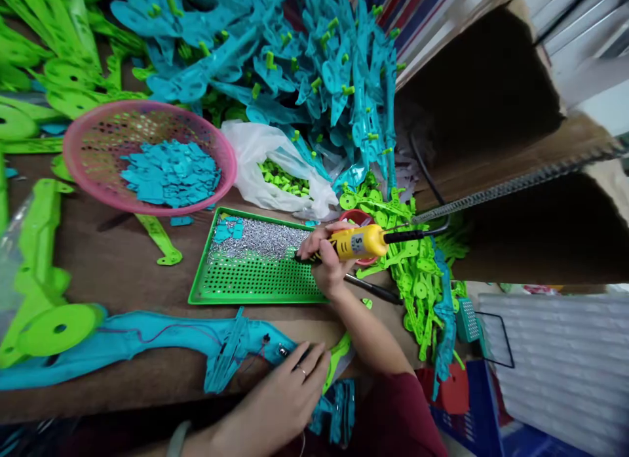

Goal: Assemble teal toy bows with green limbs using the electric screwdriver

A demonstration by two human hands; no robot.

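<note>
My right hand (330, 255) is closed around a yellow electric screwdriver (358, 242), its dark tip pointing left over the screws. Those small silver screws (265, 237) lie in a perforated green tray (260, 298), with a few blue plastic pieces in its far left corner. Below the tray, my left hand (285, 395), with a ring on one finger, lies over the right end of a long blue plastic shell (167, 336) shaped like a toy bow. Thin wires run along the shell, and a small metal spring shows near my fingertips. My left thumb is hidden. A curved green part (338, 360) sits beside that hand.
A pink basket (73, 149) of flat blue pieces and a plastic bag (250, 181) of small green pieces stand behind the tray. Blue parts (275, 57) pile up at the back, green parts (417, 267) at right. A coiled cord (515, 181) hangs before cardboard boxes (511, 234).
</note>
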